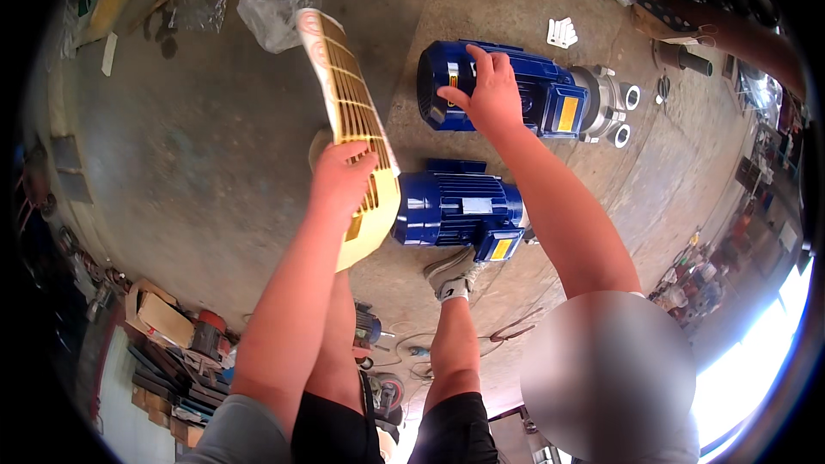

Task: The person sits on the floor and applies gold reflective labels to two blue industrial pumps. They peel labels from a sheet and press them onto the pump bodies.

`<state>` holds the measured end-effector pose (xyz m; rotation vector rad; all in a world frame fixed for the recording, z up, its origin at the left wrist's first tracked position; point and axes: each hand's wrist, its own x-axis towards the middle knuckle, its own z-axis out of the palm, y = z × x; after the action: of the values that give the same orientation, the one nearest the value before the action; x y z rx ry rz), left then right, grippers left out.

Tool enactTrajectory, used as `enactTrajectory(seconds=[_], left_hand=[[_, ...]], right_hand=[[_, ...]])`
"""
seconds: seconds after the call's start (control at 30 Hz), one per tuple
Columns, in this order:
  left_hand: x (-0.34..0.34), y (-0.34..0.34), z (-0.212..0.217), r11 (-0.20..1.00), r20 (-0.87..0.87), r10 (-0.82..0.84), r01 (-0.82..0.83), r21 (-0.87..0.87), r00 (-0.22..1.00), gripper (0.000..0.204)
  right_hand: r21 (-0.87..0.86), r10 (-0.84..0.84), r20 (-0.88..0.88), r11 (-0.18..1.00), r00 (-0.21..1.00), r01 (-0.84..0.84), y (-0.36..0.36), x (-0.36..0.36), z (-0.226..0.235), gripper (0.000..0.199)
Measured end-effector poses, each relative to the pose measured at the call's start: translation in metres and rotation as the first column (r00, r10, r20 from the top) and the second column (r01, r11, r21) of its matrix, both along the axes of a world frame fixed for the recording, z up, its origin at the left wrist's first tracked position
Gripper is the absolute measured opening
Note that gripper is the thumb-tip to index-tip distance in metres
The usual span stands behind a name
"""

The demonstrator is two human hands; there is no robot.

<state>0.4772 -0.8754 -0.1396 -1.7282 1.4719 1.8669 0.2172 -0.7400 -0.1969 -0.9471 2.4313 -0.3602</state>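
Observation:
My left hand (345,176) is closed on a long sheet of yellow stickers (348,94), gripping it near its lower part. The sheet bends, with rows of narrow strips and a pale backing edge. My right hand (494,94) rests on the far blue electric motor (533,69), thumb and fingers spread around a small yellow sticker (453,86) near its rounded end. A larger yellow label (567,113) sits on that motor's terminal box. Just right of the sheet lies a second blue motor (455,206), with a yellow label (501,249) on its box.
A metal pump head (606,103) with round ports joins the far motor. White pieces (562,33) and a crumpled clear bag (277,10) lie on the concrete floor (223,137). My shoe (455,273) is beside the near motor. Cardboard boxes (161,318) stand lower left.

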Motion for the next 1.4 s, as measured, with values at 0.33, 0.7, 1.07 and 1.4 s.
enactTrajectory(seconds=[0.33,0.7,1.07,1.4], left_hand=[[0.03,-0.07,0.099,0.993,-0.216,0.122,-0.12,0.022,0.969,0.034],[0.072,-0.099,0.233,0.98,-0.317,0.14,-0.085,0.182,0.938,0.035],[0.049,-0.101,0.433,0.966,-0.469,0.171,-0.054,0.253,0.866,0.038],[0.019,-0.123,0.65,0.955,-0.653,0.099,0.113,0.275,0.751,0.104]], right_hand=[[0.151,0.125,0.113,0.978,0.986,-0.142,-0.007,-0.015,0.023,0.11],[0.238,-0.256,-0.024,0.937,0.966,0.255,-0.009,-0.059,0.006,0.039],[-0.166,-0.614,0.578,0.557,0.538,0.814,0.057,0.144,0.492,0.008],[-0.486,-0.182,0.181,0.838,0.967,0.248,-0.062,0.203,0.765,0.032]])
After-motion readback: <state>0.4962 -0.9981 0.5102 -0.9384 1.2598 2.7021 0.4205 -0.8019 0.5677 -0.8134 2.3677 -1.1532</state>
